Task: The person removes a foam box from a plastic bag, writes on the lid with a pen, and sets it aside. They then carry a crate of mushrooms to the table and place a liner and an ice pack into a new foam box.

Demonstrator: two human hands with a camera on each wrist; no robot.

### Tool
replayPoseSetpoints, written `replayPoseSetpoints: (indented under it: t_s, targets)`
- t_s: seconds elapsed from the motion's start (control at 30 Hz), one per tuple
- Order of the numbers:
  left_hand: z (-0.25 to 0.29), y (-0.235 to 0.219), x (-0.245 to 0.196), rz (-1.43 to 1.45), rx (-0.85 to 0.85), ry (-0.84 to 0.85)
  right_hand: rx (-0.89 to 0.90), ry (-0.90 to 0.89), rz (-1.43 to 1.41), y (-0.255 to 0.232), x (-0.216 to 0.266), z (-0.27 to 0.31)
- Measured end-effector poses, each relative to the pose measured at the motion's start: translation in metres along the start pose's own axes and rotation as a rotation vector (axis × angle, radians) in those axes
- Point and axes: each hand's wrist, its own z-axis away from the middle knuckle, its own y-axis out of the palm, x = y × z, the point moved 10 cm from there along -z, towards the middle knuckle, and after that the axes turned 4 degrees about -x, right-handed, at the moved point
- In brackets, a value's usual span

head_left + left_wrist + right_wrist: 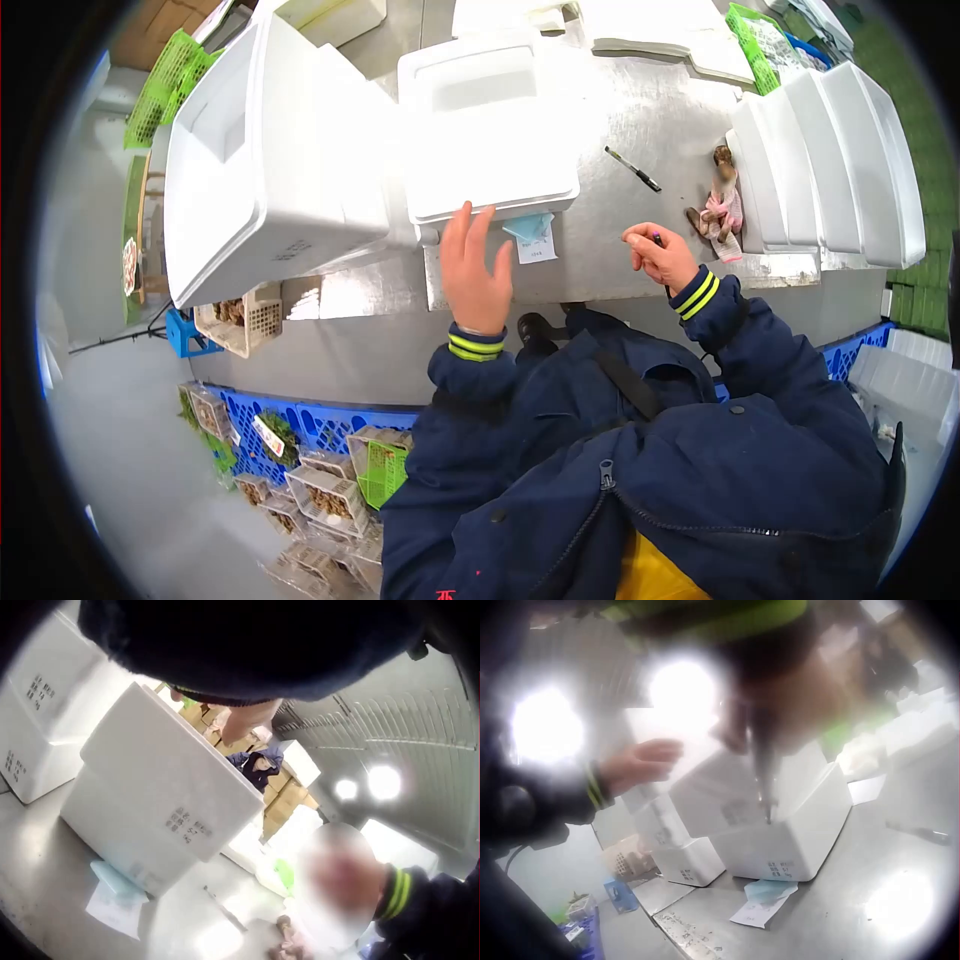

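Note:
A white foam box stands on the metal table, printed with black characters on its side in the left wrist view. Over its near edge my left hand is held with fingers extended and nothing in them. To the right, my right hand has curled fingers round a slim pen, whose tip points down in the right wrist view. A light blue sheet and a white paper slip lie against the front of the box.
Stacked white foam boxes stand at left, and nested white foam boxes at right. A black marker and pinkish gloves lie on the table. Below, crates of brown produce stand near a blue plastic crate.

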Motion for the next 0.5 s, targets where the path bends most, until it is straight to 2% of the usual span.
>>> replayPoseSetpoints:
  t_s: [0.03,0.1,0.17,0.23,0.27,0.3,0.37,0.43,0.47,0.5]
  targets:
    - [0.011,-0.004,0.004,0.069,0.000,-0.029,0.006,-0.012,0.023,0.006,0.000,-0.002]
    - [0.047,0.003,0.035,0.285,0.078,-0.278,-0.075,-0.109,0.035,0.011,0.008,0.001]
    - [0.088,0.017,0.059,0.434,0.220,-0.407,-0.092,-0.143,0.032,0.018,0.015,0.003]
    - [0.111,0.020,0.057,0.533,0.418,-0.413,-0.141,-0.296,0.133,0.028,0.032,0.008]
    - [0.122,0.017,0.058,0.537,0.506,-0.409,-0.124,-0.292,0.127,0.033,0.032,0.008]
    - [0.118,0.004,0.064,0.521,0.502,-0.410,-0.108,-0.251,0.150,0.039,0.031,0.007]
    - [0.107,-0.027,0.071,0.314,0.519,-0.286,-0.091,-0.226,0.143,0.056,0.034,0.010]
    - [0.076,-0.085,0.083,0.167,0.323,-0.205,-0.061,-0.252,0.149,0.079,0.042,0.015]
    - [0.062,-0.125,0.090,0.086,0.143,-0.161,-0.043,-0.275,0.159,0.091,0.047,0.018]
    - [0.051,-0.159,0.100,0.088,0.041,-0.197,-0.039,-0.282,0.158,0.099,0.048,0.020]
